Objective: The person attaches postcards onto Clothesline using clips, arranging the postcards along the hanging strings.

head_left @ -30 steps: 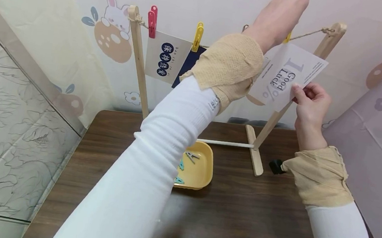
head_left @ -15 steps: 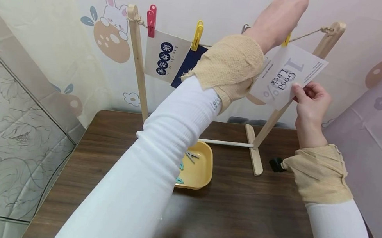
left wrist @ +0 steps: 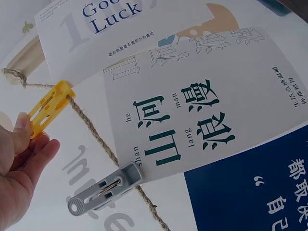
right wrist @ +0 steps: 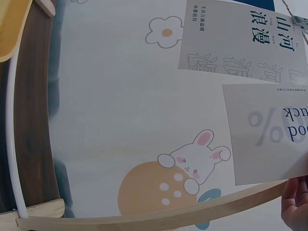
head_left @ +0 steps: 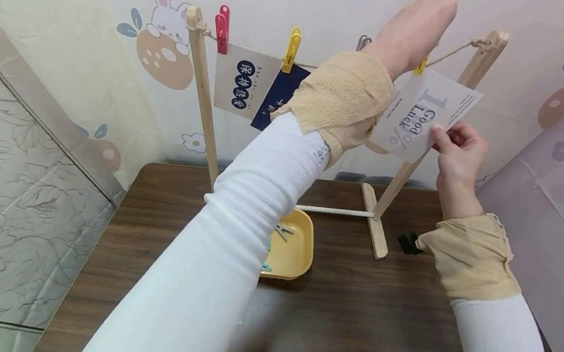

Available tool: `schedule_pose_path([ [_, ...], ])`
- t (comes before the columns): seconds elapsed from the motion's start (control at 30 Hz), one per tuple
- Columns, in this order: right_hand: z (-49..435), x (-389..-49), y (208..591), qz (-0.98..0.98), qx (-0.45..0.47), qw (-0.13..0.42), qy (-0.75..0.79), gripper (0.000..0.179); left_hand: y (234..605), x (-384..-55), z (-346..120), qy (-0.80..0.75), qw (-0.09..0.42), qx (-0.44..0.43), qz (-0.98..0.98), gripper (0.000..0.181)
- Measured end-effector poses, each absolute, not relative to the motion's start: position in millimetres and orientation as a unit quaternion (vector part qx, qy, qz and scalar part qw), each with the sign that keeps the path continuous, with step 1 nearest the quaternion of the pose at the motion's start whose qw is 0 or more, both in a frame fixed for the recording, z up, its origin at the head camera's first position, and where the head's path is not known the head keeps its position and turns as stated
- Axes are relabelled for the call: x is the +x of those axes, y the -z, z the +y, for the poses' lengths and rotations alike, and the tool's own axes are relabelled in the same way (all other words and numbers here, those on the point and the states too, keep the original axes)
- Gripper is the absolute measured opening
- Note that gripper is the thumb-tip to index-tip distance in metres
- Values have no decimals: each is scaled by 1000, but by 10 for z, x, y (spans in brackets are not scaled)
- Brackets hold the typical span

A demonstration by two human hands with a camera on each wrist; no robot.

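My left hand (head_left: 415, 31) pinches the end of a yellow clothespin (left wrist: 52, 109) between thumb and fingers. The jaws of this clothespin sit at the rope (left wrist: 94, 127), right at the corner of a white "Good Luck" card (head_left: 419, 113). By its lower right edge, my right hand (head_left: 460, 161) pinches that same card, which hangs tilted. A grey clothespin (left wrist: 103, 190) grips the neighbouring card with green characters (left wrist: 216, 67), overlapped by the "Good Luck" card in the left wrist view. In the head view, my left hand's fingertips are hidden behind the hand.
A red clothespin (head_left: 222, 30) and another yellow clothespin (head_left: 291, 50) hold a grey-white card (head_left: 227, 80) and a navy card (head_left: 275, 97). The wooden stand's right post (head_left: 477, 65) rises behind my right hand. A yellow tray (head_left: 307, 248) with several clothespins sits partly under my left forearm.
My left hand has come down slightly together with the yellow clothespin. The right hand keeps its pinch on the card; the head view has shifted a little.
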State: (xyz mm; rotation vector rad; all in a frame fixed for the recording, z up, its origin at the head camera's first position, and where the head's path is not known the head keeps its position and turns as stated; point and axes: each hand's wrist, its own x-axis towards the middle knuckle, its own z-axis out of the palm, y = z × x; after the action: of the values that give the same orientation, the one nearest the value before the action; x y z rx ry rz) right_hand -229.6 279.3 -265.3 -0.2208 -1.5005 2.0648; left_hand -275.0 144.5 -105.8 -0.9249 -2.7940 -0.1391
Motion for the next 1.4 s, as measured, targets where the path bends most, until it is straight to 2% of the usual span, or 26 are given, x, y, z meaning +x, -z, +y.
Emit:
schedule_pose_path([
  [0.27,2805,-2309,2664,-565,-75,284,-771,9,1067,-2799,1471,41,111,-316,-941,33],
  [0.47,2811,-2303,2659,-567,-76,274,-773,9,1067,-2805,1459,61,96,-305,-946,31],
  [0.83,2813,-2307,2652,-556,-73,262,-785,11,1087,-2737,1416,90,107,-305,-942,27],
  [1.17,2813,-2319,2612,-540,-69,263,-797,14,1054,-2767,1438,89,97,-304,-944,38],
  [1.4,2814,-2325,2594,-537,-70,263,-799,13,1038,-2770,1454,84,87,-307,-944,33],
])
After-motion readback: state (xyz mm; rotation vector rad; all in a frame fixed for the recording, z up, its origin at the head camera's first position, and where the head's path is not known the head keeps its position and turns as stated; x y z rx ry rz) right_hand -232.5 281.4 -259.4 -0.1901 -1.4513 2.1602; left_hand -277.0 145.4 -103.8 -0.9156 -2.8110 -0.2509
